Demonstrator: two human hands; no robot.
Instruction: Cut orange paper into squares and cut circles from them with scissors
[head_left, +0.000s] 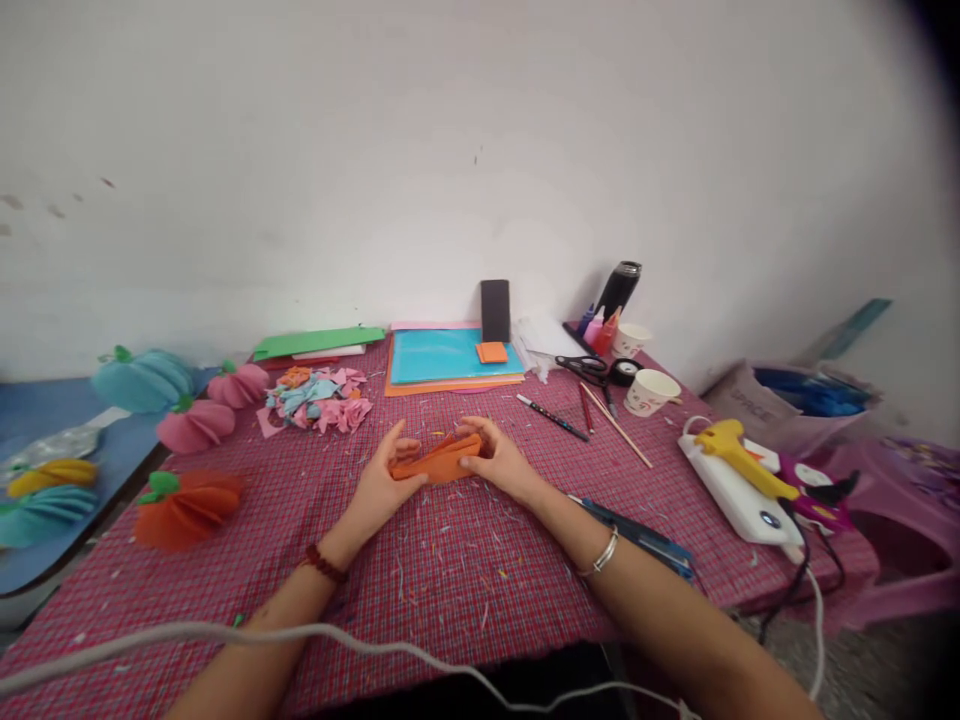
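Between my two hands is a folded stack of orange paper [441,464], held just above the red checked tablecloth [450,560]. My left hand [390,468] grips its left end, thumb along the near side. At the right end my right hand [501,458] pinches it between thumb and fingers. Several layers show along the upper edge. A finished orange paper pumpkin [189,510] with a green stem sits to the left, near two pink paper pumpkins [196,426]. Behind my hands lies a heap of pink and blue paper scraps [319,398].
Blue and orange sheets [442,356] lie at the back, a black phone-like slab [495,310] standing behind. Scissors [583,367], a marker [553,417] and paper cups [651,392] are on the right. A yellow glue gun [742,458] rests on a white box [731,490]. A white cable [337,632] crosses in front.
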